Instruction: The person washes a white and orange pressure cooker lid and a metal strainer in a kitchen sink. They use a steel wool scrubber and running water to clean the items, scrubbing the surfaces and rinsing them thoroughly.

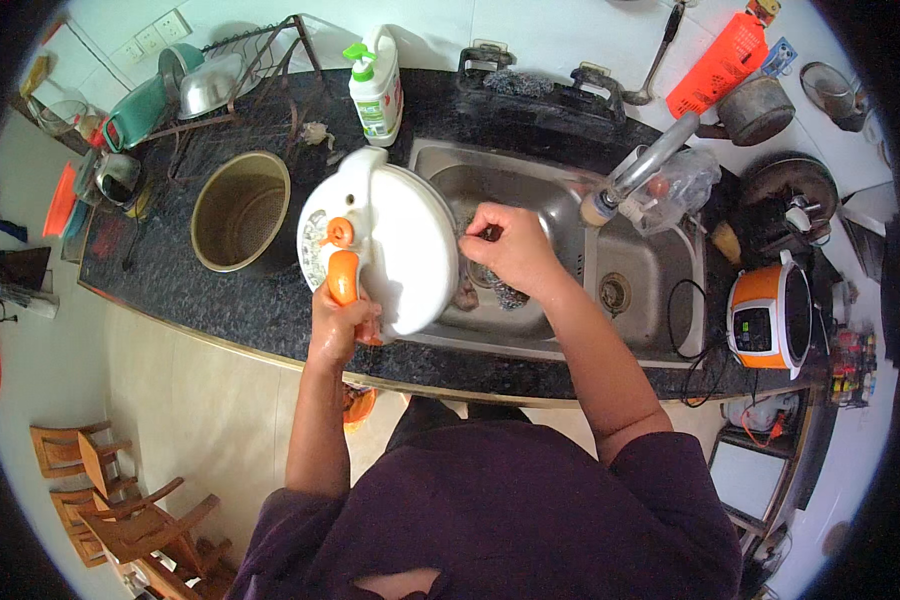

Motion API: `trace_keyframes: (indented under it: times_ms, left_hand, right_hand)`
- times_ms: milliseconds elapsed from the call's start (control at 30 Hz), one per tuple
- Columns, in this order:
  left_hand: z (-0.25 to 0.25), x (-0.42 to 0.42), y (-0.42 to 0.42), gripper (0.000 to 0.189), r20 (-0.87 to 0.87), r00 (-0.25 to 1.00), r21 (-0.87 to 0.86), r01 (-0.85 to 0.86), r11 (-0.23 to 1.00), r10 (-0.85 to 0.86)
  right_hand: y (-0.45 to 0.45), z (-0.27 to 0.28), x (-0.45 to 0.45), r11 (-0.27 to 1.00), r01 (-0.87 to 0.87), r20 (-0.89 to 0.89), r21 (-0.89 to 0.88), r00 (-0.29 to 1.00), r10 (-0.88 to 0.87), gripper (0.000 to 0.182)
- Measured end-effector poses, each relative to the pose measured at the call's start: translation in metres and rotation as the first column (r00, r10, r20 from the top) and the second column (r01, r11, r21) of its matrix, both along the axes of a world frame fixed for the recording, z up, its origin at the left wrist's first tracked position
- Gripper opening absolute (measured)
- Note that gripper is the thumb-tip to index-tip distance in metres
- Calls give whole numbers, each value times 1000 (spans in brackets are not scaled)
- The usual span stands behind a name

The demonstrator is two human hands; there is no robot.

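Note:
My left hand (337, 322) grips the orange handle of a white pressure cooker lid (412, 247), which is tilted at the left edge of the steel sink (510, 176). Beside the lid's right rim is my right hand (511, 247), its thumb and fingertips pinched together; whether something small is between them I cannot tell. A metal scouring pad (510, 296) lies in the large basin, partly hidden under my right wrist. Left of the lid, a round metal inner pot (241, 211) rests on the dark speckled countertop (165, 262).
A pump bottle (375, 94) stands behind the lid. The faucet (649, 161) and a plastic bag (682, 187) are over the sink divider. An orange and white cooker body (766, 319) with a loose black cord sits right. A dish rack (270, 67) with bowls is back left.

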State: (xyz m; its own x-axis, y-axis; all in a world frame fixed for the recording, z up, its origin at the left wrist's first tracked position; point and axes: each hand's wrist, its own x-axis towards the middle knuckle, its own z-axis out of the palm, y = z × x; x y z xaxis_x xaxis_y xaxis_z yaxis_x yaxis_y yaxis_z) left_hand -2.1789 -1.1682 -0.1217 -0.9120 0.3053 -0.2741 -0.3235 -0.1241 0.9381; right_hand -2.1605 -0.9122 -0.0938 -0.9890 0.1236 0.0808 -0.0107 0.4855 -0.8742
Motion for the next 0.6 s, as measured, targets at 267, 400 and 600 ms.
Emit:
trace_keyframes:
  times_ms: [267,400,600]
  left_hand:
    - [2,-9,0,16,15,999,118,-40,992,39]
    - [-8,-13,-2,16,45,995,221,-101,970,93]
    - [7,-3,5,14,82,996,182,-56,982,42]
  right_hand:
    - [-11,-5,-16,997,73,-113,-37,991,-77,11]
    - [-21,-20,-2,997,69,-103,-42,992,-73,10]
    - [-18,3,-36,986,155,-245,-54,956,-164,11]
